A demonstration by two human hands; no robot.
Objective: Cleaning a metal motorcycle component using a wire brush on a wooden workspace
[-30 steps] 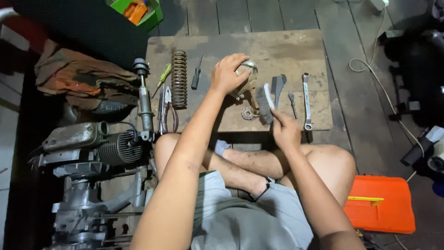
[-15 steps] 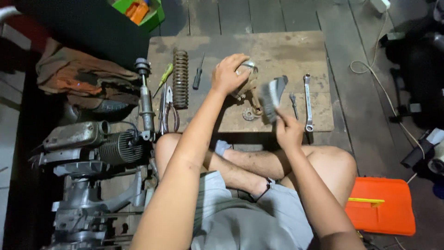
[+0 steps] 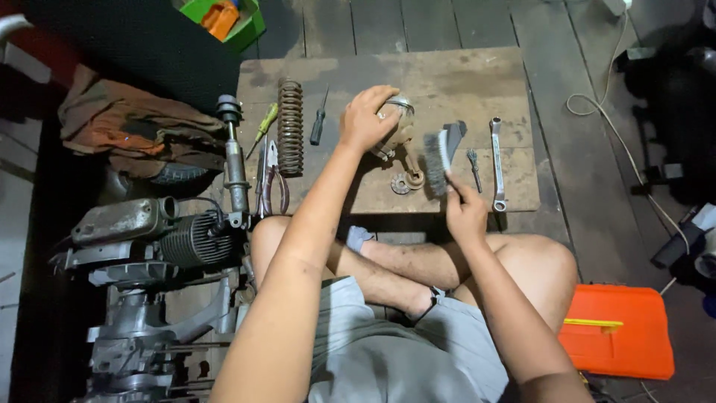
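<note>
My left hand (image 3: 366,117) grips a round metal engine part (image 3: 399,128), a piston with its connecting rod (image 3: 412,170), and holds it against the wooden board (image 3: 447,82). My right hand (image 3: 465,211) holds a wire brush (image 3: 437,162), bristles raised just right of the rod's lower end. A small gear-like disc (image 3: 401,183) lies on the board below the part.
On the board lie a rusty coil spring (image 3: 289,125), two screwdrivers (image 3: 318,117), pliers (image 3: 271,179), a scraper (image 3: 451,135), a small bolt (image 3: 473,167) and a wrench (image 3: 497,163). An engine block (image 3: 160,239) stands at left, an orange case (image 3: 616,330) at right.
My right hand has shifted the wire brush slightly right and up, then back beside the connecting rod. My left hand stays on the part.
</note>
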